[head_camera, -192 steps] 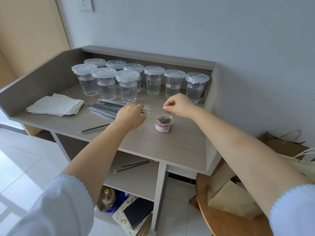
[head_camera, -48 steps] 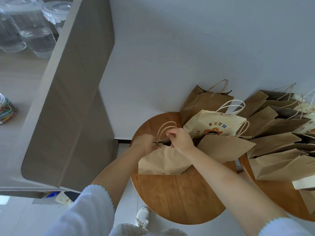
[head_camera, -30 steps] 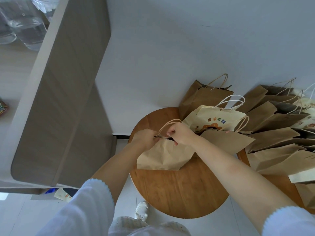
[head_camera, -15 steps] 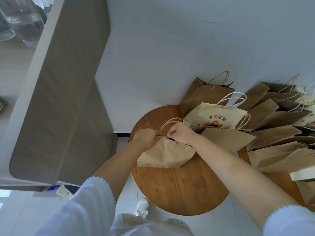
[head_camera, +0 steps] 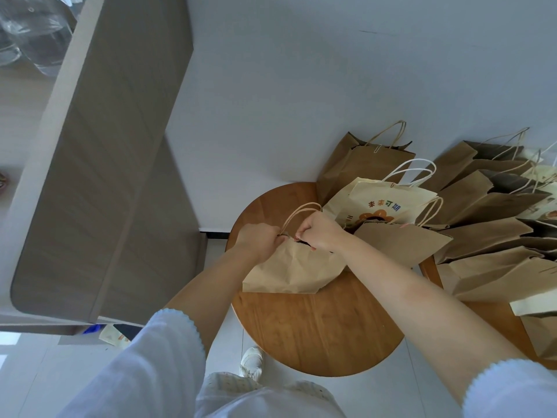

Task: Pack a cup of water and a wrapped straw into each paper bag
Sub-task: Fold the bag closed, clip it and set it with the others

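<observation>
Two hands work at the mouth of one brown bag [head_camera: 289,273] lying on a round wooden table [head_camera: 316,336]. The left hand [head_camera: 257,241] pinches the bag's top edge with curled fingers. The right hand [head_camera: 321,232] pinches the same edge just beside it, fingers also curled. A small object sits between the two pinches; what it is cannot be told. The bag's twisted paper handle [head_camera: 297,215] loops up between the hands. The bag's contents are hidden.

Other bags on this table: three. One brown bag [head_camera: 358,167] stands against the wall, with a paper clip [head_camera: 376,148] on its top edge. One cream bag [head_camera: 388,203] with white handles bears a flower print and coloured Chinese characters, seen upside down. One brown bag [head_camera: 401,245] lies partly under the right forearm.

A second table [head_camera: 494,315] at right carries a pile of overlapping bags [head_camera: 494,206]; the count cannot be told.

At upper left, clear lidded cups [head_camera: 33,34] stand on a grey desk [head_camera: 105,164]; they are blurred and cropped, so no count is given. No straw is visible.
</observation>
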A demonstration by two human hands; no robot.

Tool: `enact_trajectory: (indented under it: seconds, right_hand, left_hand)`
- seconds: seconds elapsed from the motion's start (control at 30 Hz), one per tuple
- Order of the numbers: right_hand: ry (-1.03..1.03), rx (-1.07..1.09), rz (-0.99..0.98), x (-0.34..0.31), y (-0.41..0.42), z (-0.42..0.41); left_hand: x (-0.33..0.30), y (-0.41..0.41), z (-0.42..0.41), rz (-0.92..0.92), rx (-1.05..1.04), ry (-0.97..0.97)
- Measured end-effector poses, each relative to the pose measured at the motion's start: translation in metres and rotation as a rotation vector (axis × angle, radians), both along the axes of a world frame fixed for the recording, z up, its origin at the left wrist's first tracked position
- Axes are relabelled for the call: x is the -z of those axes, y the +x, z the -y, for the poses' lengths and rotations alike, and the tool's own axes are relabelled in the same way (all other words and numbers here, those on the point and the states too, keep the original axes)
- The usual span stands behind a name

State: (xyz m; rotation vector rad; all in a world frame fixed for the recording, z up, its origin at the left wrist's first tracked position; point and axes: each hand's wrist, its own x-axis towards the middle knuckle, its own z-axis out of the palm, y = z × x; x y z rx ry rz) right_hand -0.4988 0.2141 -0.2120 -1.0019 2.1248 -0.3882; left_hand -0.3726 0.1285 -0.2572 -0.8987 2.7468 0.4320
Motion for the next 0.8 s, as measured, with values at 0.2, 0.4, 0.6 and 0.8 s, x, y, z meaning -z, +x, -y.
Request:
enact_trajectory:
  seconds: [0.2,0.4,0.6,0.8]
  right_hand:
    - [0.003,-0.069,-0.069,0.014,0.001,-0.002]
    - [-0.015,-0.189,-0.242,0.011,0.003,-0.004]
    - [0.075,-0.5,-0.717,0.025,0.02,-0.014]
    - [0.12,-0.6,-0.813,0.03,0.026,-0.024]
  left_hand:
    - [-0.001,0.0,0.0,0.027,0.029,-0.04]
    - [0.001,-0.002,0.0,0.012,0.021,-0.041]
    - [-0.001,-0.001,0.002,0.025,-0.01,-0.017]
    - [-0.003,0.0,0.002,0.018,-0.02,-0.004]
